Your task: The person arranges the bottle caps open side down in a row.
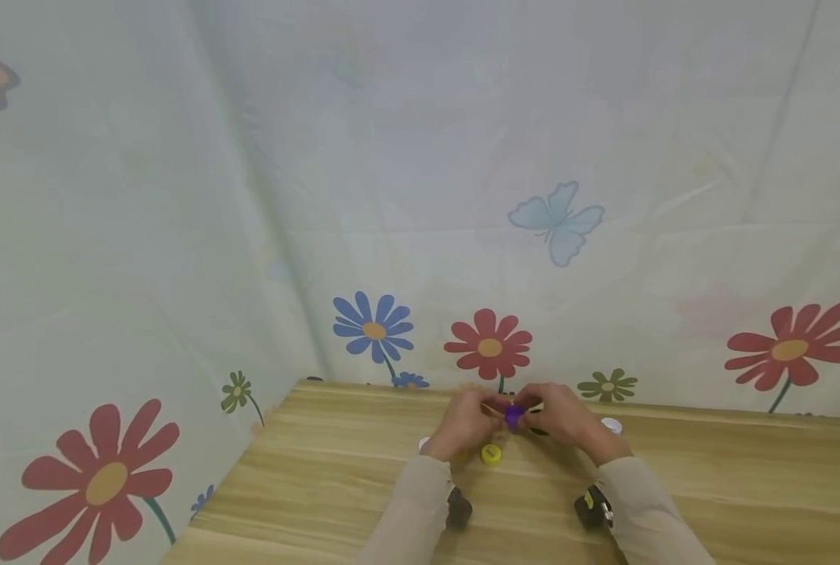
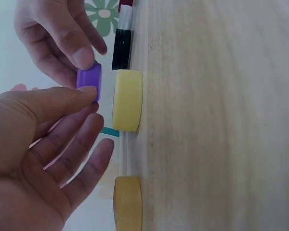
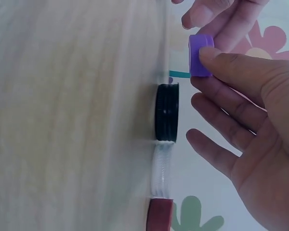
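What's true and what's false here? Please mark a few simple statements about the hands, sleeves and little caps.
1. The purple cap is held above the table. True.
2. The right hand pinches the black cap. False: it pinches the purple cap.
3. The yellow cap rests on the table. True.
4. In the right wrist view, the red cap shows between the black and whitish caps. False: the whitish cap shows between them.
5. Light sleeves cover the forearms. True.

The held cap (image 1: pixel 513 417) is above the table (image 1: pixel 758 494) (backdrop (image 1: pixel 420 141) behind).
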Motion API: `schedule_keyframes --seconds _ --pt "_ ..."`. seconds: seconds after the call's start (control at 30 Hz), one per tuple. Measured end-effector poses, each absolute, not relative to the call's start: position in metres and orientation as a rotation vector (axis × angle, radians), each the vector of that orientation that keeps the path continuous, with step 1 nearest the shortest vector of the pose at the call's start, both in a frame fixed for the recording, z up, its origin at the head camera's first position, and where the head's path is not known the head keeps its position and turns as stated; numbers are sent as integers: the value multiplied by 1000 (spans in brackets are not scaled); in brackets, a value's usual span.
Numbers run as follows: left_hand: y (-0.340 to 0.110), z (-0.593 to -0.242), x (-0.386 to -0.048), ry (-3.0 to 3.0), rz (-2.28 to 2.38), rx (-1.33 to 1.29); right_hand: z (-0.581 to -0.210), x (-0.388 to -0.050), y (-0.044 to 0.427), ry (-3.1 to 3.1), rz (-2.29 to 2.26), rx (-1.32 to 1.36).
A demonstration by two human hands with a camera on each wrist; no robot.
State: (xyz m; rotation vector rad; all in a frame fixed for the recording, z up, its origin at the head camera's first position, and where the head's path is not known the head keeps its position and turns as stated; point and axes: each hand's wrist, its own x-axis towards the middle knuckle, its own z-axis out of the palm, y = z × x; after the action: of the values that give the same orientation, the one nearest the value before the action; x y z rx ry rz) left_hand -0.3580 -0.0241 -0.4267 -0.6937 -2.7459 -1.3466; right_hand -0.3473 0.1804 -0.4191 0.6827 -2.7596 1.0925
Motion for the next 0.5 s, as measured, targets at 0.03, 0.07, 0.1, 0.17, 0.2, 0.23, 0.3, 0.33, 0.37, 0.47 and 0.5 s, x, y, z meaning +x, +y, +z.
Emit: schedule_keyframes --seconds 0.03,0.07,0.1,0.17,0.2,0.23,0.3,0.33,0.37,0.47,0.5 --pt "-25 -426 -358 -2745 -1337 -695 -418 -346 180 -2760 1105 671" --pt "-25 -426 -358 -2738 -1326 -702 -416 -346 180 -2760 1113 660" --pt "-26 -425 -358 -2735 -1322 -707 -415 -345 180 -2760 1124 651" --pt "-28 -425 -357 -2728 -1318 -719 -412 -342 181 -2759 1148 638" --pt "-29 -425 -357 -2720 -1318 -733 -410 -340 180 -2758 1165 634" --pt "-30 -424 -357 -2712 -1318 -746 -409 -339 180 -2756 1180 630" --pt "-32 -424 -357 -2695 -1325 -771 -407 -336 181 -2751 1206 625" --pt "-32 -424 -356 -2689 -1328 -780 -406 -335 181 -2749 1217 623" --pt "-32 -424 -356 -2678 -1331 -793 -406 -335 181 -2745 1223 624" --pt "-32 -425 -355 -2666 -1338 -804 -406 -333 181 -2740 1222 630" --pt "-32 -425 -355 -2666 -1340 -803 -406 -333 181 -2739 1217 634"
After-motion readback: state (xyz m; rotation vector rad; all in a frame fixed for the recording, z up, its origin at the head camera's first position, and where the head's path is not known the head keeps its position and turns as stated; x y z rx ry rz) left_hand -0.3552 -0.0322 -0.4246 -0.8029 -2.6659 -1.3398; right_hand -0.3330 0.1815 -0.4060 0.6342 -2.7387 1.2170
